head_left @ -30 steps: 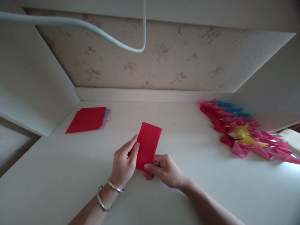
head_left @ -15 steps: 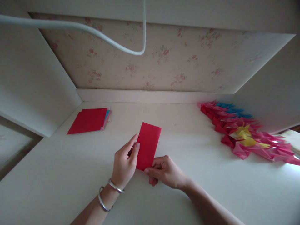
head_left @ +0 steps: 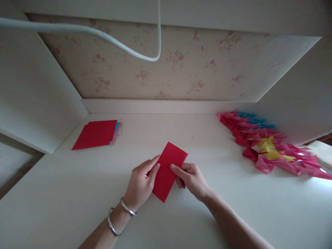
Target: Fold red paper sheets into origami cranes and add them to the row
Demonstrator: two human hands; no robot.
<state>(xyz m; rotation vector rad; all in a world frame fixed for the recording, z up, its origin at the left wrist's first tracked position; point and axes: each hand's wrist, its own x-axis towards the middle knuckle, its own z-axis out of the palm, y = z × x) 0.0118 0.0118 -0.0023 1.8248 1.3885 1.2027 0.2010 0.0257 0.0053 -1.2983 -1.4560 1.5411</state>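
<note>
Between my hands is a red rectangle of folded paper (head_left: pixel 167 180), tilted with its top leaning to the right. My left hand (head_left: pixel 142 180) pinches its left edge, thumb on the front and fingers behind. From the right, my right hand (head_left: pixel 193 180) grips the opposite edge with the thumb pressed flat on the paper's face; its other fingers curl behind and are partly hidden. Two silver bangles (head_left: pixel 114 221) circle my left wrist.
A stack of coloured paper sheets (head_left: pixel 95 134), red on top, lies at the back left of the white table (head_left: pixel 77 193). Many folded paper pieces (head_left: pixel 269 148) in pink, red, yellow and blue spread along the right side. A white cable (head_left: pixel 116 45) hangs in front of the floral wall.
The red paper has turned clockwise. My right hand has slid from its bottom corner up to the right edge, while my left hand still holds the left edge.
</note>
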